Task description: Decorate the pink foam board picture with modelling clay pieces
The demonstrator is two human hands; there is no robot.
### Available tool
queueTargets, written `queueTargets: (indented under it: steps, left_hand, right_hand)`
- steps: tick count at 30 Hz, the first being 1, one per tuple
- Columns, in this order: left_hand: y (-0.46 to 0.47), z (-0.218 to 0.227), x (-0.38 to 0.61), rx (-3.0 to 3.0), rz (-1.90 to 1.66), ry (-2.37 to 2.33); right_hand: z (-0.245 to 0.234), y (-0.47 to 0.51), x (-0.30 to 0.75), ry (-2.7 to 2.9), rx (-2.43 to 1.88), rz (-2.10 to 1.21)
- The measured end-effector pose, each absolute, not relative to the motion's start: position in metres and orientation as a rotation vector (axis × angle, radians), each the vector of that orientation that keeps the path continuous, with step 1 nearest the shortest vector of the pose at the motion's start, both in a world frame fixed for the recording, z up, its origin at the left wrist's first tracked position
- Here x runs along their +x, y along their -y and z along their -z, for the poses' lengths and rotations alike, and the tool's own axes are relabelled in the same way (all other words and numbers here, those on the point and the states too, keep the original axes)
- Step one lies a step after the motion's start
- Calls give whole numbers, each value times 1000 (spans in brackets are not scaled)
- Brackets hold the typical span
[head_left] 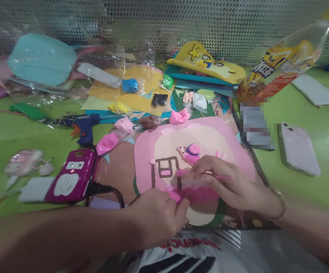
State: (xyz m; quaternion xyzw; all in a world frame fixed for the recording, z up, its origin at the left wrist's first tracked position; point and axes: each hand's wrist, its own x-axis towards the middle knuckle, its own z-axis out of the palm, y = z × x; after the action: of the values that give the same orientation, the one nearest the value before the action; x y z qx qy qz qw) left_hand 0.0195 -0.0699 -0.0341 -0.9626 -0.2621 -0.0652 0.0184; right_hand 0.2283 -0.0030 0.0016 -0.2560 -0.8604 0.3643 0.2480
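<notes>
A plastic bag of bright pink modelling clay (pixel 201 195) lies over the lower part of a pink and cream foam board (pixel 144 151). My left hand (pixel 159 212) is closed on the bag's left end. Above the bag, my right hand (pixel 232 185) pinches a thin pink stick (pixel 221 176), whose left end is partly hidden by the fingers. On the board, just beyond my right hand, is a pink clay snail (pixel 191 151) with a curled shell. Brown clay strips form a window frame (pixel 167 167) left of it.
Small clay bags, such as a pink one (pixel 107 143), line the board's far side. A blue glue gun (pixel 86 127) and a magenta power adapter (pixel 70 176) lie left. At right are a phone (pixel 299 149) and a snack bag (pixel 278 72). Yellow foam shapes (pixel 207 62) stand behind.
</notes>
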Motion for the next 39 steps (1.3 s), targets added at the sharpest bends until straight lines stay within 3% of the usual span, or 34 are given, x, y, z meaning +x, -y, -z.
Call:
queueTargets:
  steps: [39]
  left_hand:
    - [70, 33, 20, -2988, 241, 806]
  right_hand:
    - [2, 3, 229, 2464, -588, -999]
